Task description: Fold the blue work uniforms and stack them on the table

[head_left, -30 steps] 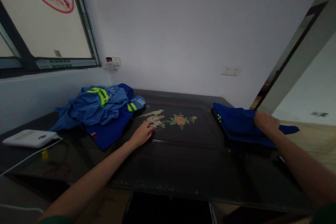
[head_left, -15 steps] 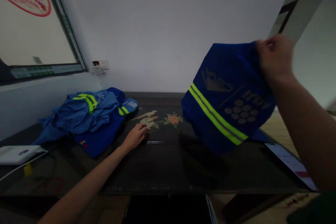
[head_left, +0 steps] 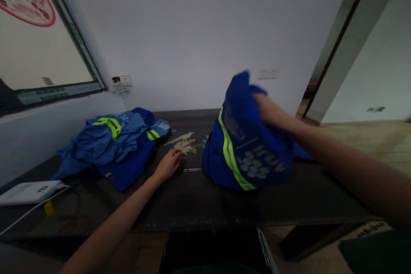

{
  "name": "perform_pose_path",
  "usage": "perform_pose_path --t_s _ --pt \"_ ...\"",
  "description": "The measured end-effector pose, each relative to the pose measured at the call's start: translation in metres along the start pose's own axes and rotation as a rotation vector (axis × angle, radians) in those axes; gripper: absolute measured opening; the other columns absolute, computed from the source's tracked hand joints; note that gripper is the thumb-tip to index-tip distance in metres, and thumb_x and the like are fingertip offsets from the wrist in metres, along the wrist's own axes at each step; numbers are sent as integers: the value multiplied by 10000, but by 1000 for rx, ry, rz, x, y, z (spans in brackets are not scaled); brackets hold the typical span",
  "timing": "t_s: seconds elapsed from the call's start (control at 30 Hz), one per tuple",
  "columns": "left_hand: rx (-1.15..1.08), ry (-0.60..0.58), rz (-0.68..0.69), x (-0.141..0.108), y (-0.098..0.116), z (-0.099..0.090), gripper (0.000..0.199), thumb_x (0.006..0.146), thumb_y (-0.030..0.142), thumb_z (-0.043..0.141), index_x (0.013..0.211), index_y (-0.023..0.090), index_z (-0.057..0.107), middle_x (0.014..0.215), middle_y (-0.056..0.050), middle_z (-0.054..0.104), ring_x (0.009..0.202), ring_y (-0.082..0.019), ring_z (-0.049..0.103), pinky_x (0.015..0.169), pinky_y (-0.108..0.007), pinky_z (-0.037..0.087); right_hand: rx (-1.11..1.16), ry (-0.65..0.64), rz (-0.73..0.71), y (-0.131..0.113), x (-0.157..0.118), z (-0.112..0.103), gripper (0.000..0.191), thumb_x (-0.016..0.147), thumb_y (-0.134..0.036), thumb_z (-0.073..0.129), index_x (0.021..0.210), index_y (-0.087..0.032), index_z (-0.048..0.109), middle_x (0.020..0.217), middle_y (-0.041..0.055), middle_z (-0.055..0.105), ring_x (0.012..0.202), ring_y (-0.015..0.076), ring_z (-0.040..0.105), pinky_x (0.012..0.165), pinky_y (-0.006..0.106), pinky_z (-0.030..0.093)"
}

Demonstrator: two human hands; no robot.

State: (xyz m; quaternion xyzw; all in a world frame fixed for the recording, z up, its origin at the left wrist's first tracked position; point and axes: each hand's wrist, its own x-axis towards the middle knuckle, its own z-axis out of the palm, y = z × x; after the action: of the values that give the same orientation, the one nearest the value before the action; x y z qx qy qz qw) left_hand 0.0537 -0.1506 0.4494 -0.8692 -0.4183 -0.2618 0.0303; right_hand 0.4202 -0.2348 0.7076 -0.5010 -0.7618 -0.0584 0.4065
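My right hand [head_left: 269, 109] grips the upper part of a blue cloth piece [head_left: 266, 147] with a yellow-green reflective stripe, grey lettering and a cluster of grey dots. Its fingertips are hidden in the folds. The cloth hangs bunched over the table, and I cannot tell whether it is a garment or a bag. My left hand [head_left: 169, 165] rests on the dark tabletop [head_left: 192, 199], open with its fingers loosely bent, beside a printed bird-and-flower picture [head_left: 184, 141]. It holds nothing.
Crumpled blue clothes [head_left: 112, 141] with reflective stripes lie at the table's left. A white device [head_left: 30, 192] with a cable sits at the left front. Another bit of blue cloth [head_left: 303, 153] lies behind my right forearm. Wall sockets [head_left: 267, 73] are at the back.
My right hand has moved left and down, bringing the cloth lower and folding it up from its spread-out state. My left hand stays on the tabletop. The view has turned slightly right.
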Motion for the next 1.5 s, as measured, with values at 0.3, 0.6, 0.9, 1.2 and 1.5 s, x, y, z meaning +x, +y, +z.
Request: perform_pose_path --t_s 0.3,0.6,0.9,1.2,1.5 --pt "-310 123 -19 18 57 -14 291 896 162 415 1128 189 589 1134 -100 643 1107 -224 587 985 -421 457 -133 10 133 45 -14 32 305 881 -307 488 600 -208 419 612 11 496 579 137 415 574 291 292" --pt "-499 -168 -143 55 164 43 355 843 183 565 1198 169 580 1219 -123 648 1132 -267 605 989 -400 456 360 -509 80 66 -75 58 404 768 -504 634 1058 -224 606 1107 69 651 985 229 599 862 355 472" --pt "-401 -293 -37 45 141 17 392 808 316 637 1170 175 586 1190 -117 659 1084 -274 621 944 -366 465 236 -349 94 66 -91 96 242 817 -412 588 732 -186 607 793 55 677 760 219 604 730 317 433" --pt "-360 -142 -165 47 166 16 233 951 320 365 957 212 571 677 -19 641 640 -186 635 606 -245 423 327 148 66 30 -37 34 250 830 -393 512 679 -195 524 703 6 589 705 160 519 680 274 373" --pt "-87 309 -103 131 102 -186 335 911 378 406 880 113 608 618 29 577 655 -120 571 646 -221 423 -107 474 53 43 20 -73 464 916 -400 511 530 -243 307 521 -30 289 612 142 353 628 308 277"
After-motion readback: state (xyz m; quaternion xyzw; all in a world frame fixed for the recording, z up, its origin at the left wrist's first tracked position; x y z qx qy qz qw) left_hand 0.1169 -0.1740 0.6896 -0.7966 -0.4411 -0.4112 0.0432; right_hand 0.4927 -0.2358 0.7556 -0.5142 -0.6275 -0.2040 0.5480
